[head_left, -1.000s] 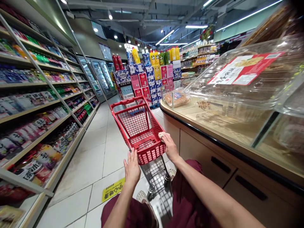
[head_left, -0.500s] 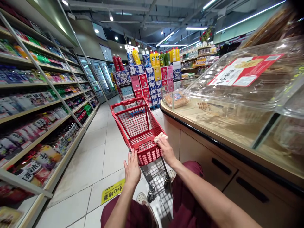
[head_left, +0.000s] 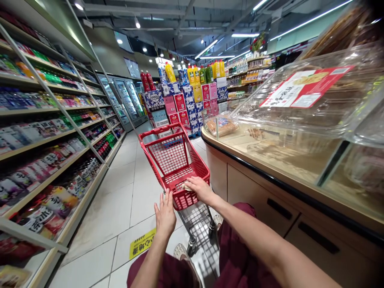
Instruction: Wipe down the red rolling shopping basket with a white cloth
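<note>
Before you, the cart [head_left: 195,162] stands on the floor [head_left: 123,200] between the shelves [head_left: 36,144] on your left and the table [head_left: 252,188] on your right, your left hand [head_left: 165,216] at its near left corner, your right hand [head_left: 202,191] over its near edge with the cloth [head_left: 186,187] under the fingers. A package [head_left: 222,126] lies at the table's far left corner, and a labelled box [head_left: 300,100] sits nearer you, to its right. Behind the cart, stacked cartons [head_left: 183,106] carry bottles [head_left: 196,74], refrigerators [head_left: 123,102] stand farther left, and the floor sign [head_left: 142,244] lies left of your left shoe [head_left: 181,251].
</note>
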`<state>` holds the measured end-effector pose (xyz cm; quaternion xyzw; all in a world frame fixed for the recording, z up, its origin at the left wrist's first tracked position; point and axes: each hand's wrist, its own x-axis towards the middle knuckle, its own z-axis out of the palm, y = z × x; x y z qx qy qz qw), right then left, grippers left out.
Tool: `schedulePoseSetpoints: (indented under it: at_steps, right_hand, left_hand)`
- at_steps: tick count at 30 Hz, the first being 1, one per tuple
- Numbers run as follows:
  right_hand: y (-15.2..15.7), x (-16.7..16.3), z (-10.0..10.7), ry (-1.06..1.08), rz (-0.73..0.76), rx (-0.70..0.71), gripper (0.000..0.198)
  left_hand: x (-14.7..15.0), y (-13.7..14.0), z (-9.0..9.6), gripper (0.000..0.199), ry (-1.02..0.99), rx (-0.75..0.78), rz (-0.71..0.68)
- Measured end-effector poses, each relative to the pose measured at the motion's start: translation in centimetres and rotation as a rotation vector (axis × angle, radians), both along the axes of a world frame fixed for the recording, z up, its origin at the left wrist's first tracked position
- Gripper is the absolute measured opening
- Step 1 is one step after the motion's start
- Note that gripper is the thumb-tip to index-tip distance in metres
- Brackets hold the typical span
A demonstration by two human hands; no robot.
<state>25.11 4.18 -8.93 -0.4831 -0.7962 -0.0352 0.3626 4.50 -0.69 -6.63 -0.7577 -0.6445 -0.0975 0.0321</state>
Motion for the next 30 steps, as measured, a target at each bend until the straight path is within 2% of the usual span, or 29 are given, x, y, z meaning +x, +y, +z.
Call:
schedulePoseSetpoints:
  at_steps: [3,5,9,11,13,16,18,20,23,25,27,30]
  right_hand:
    - [0.1,1.7,-1.1,0.166,-0.162,0.060,0.031]
    - [-0.3,0.2,-1.9,0.260,-0.225,0.100,0.034]
    - [-1.4,-6.3,-2.9,0.232,-0.111,0.180,0.034]
    - [-1.7,-7.0,-2.8,0.176,-0.033,0.207,0.033]
    - [-1.5,-4.6,-2.5,0.163,-0.037,0.200,0.032]
    - [-1.1,0.5,-2.3,0.216,-0.164,0.182,0.035]
    - [-1.1,1.3,-2.5,0.247,-0.233,0.173,0.038]
    - [-1.4,-1.1,-3.0,0.251,-0.221,0.177,0.039]
    - [-1.9,-6.6,-3.5,0.195,-0.075,0.204,0.039]
    - [-2.0,-7.8,-3.5,0.153,0.007,0.215,0.037]
    - [-1.8,-5.8,-3.4,0.152,0.009,0.214,0.036]
    - [-1.4,-0.6,-3.3,0.223,-0.141,0.197,0.039]
  left_hand:
    - [0.1,-0.1,-0.1,0.073,-0.004,0.001,-0.009]
    - [0.3,-0.1,-0.2,0.073,-0.017,-0.007,0.002]
    - [0.2,-0.1,0.1,0.074,-0.012,-0.037,0.005]
    - [-0.1,-0.1,0.4,0.075,0.008,-0.049,-0.012]
    - [-0.2,-0.1,0.6,0.076,0.014,-0.049,-0.018]
    - [0.0,-0.1,0.4,0.077,-0.010,-0.031,-0.018]
    - [0.3,-0.2,0.1,0.077,-0.031,-0.021,-0.017]
    - [0.4,-0.1,0.1,0.076,-0.040,-0.030,-0.012]
    - [0.0,-0.1,0.4,0.076,-0.023,-0.058,-0.016]
    - [-0.3,0.0,0.7,0.077,-0.009,-0.064,-0.022]
    - [-0.5,0.1,0.9,0.078,-0.009,-0.067,-0.020]
    - [-0.3,0.1,0.7,0.079,-0.028,-0.072,-0.016]
